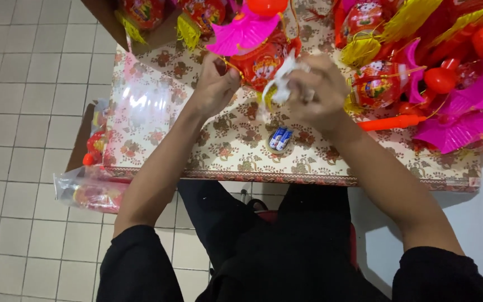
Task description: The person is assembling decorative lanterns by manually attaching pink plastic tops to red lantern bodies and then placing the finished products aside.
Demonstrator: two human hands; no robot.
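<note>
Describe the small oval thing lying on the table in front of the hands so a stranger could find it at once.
On the floral-patterned tablecloth, look between the person's two forearms, near the front edge. The small oval gold-rimmed holder with two blue-and-white cylinders lies there alone, flat and far smaller than the red and pink lanterns heaped behind.

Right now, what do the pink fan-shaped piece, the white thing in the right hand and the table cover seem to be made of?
Pink fan-shaped piece: probably thin matte plastic or paper, with pleat-like ridges.
White thing in the right hand: crumpled, soft, likely tissue or thin film.
Table cover: flower-printed sheet, seemingly glossy plastic or coated paper, since it shows bright glare.
</note>
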